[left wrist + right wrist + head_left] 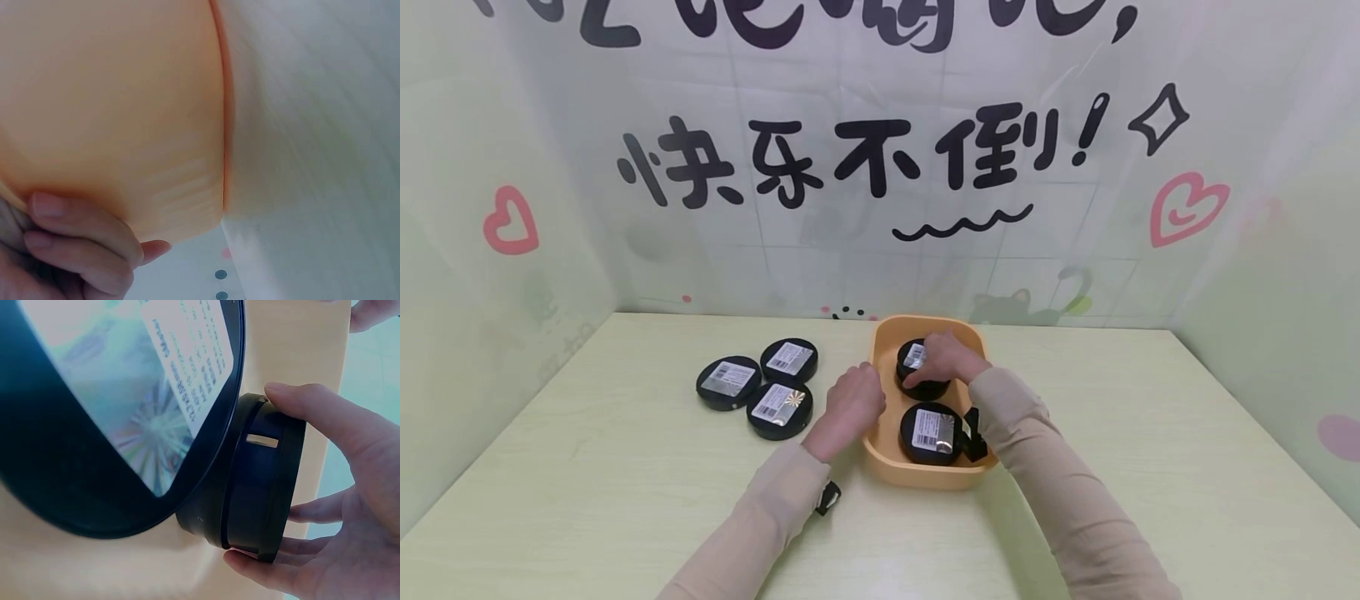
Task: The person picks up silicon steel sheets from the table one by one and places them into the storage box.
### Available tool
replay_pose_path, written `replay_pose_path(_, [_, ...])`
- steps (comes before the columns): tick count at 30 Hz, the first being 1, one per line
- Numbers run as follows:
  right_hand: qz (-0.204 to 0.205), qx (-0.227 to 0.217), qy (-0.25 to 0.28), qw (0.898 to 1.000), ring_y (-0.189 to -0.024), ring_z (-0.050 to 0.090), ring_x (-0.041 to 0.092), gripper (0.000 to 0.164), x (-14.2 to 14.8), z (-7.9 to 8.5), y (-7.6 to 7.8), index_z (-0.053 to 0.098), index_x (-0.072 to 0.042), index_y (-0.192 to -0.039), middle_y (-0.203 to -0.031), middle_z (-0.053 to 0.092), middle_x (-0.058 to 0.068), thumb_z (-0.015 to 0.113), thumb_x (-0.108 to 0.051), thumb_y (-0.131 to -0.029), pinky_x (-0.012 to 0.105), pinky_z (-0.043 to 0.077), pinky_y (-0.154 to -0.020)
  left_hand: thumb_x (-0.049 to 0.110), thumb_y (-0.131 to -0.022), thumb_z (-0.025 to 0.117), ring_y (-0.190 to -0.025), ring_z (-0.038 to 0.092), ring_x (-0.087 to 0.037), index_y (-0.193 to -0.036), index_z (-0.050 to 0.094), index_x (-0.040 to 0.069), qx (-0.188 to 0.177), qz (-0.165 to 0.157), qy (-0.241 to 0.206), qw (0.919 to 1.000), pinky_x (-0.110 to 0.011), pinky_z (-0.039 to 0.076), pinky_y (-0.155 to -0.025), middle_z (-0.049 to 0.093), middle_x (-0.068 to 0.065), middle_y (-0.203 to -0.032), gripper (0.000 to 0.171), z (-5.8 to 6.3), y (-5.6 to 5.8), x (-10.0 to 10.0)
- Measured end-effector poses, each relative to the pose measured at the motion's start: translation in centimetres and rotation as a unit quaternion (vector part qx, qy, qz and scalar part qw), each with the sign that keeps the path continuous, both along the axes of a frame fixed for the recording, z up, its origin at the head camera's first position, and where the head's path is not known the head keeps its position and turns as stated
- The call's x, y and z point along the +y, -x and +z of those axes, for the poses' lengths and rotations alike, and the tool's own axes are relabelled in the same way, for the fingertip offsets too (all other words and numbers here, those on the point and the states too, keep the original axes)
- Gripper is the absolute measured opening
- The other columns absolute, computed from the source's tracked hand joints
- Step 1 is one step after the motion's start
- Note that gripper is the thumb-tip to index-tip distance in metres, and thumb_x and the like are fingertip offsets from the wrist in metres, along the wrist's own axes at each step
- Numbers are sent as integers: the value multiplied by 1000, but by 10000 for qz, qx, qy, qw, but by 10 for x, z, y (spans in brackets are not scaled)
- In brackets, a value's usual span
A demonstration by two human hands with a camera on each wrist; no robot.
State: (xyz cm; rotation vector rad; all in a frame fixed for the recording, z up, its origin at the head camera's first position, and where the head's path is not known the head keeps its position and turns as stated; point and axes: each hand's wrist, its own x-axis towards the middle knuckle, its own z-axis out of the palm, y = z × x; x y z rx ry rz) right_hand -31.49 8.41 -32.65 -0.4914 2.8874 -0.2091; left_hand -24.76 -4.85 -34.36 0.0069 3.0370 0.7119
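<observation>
Head view: on the worktop (587,517), an orange tub (925,478) holds a rear disc (914,355) and a front disc (931,433); three black discs (728,382) (789,360) (779,410) lie outside, to its left.
The left hand (856,402) has its grip nearly closed, fingers curled at the tub's left rim. The right hand (951,357) spreads its grip just to the rear disc's width, thumb and fingers holding its sides; whether that disc touches the tub's floor is unclear.

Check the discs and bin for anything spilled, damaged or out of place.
Nothing stands out: the bin stands upright, three discs lie label-up left of it, and the right hand grips the far disc inside. No spill or damage shows.
</observation>
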Motion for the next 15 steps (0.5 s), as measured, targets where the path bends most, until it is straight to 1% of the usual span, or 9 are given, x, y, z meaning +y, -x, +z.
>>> replay_pose_path(2, [14, -30, -80, 10000, -63, 43, 16, 41, -1, 0, 0, 53, -5, -75, -65, 44, 1, 72, -41, -68, 22, 35, -55, 5, -80, 57, -62, 51, -22, -95, 52, -8, -23, -2, -17, 10000, -31, 44, -49, 51, -13, -75, 20, 0, 0, 0])
replay_pose_path(4, [0, -63, -157, 9999, -71, 45, 18, 47, -2, 0, 0, 54, -1, -87, -74, 49, 4, 72, -41, -68, 25, 38, -62, 4, -81, 57, -62, 51, -21, -96, 52, -8, -60, 6, -32, 10000, -30, 44, -49, 51, -13, -75, 20, 0, 0, 0])
replay_pose_path(6, [-53, -103, -174, 9998, -80, 46, 21, 56, -2, 0, 0, 53, 2, -100, -85, 52, 7, 72, -40, -68, 28, 41, -70, 4, -81, 56, -62, 51, -21, -96, 52, -8, -75, 19, -34, 10000, -30, 44, -48, 51, -13, -75, 20, 0, 0, 0])
replay_pose_path(8, [-113, -150, -158, 9997, -86, 47, 23, 61, -3, 0, -1, 50, 3, -108, -94, 53, 10, 72, -38, -69, 31, 41, -76, 4, -80, 56, -62, 51, -21, -96, 52, -8, -78, 29, -33, 10000, -30, 44, -49, 51, -13, -75, 20, 0, 0, 0])
replay_pose_path(11, [-170, -186, -94, 9996, -92, 47, 25, 65, -3, 0, -1, 47, 4, -114, -102, 54, 12, 72, -37, -69, 32, 42, -80, 3, -80, 56, -62, 51, -22, -96, 52, -8, -80, 42, -35, 10000, -31, 44, -49, 51, -13, -75, 20, 1, 0, 0])
replay_pose_path(15, [-151, -133, -60, 9998, -95, 48, 27, 65, -3, 0, -2, 48, 4, -113, -102, 55, 13, 72, -37, -70, 33, 42, -80, 3, -80, 56, -63, 51, -22, -96, 51, -8, -94, 61, -57, 9999, -31, 45, -50, 51, -14, -76, 20, 1, 0, 1])
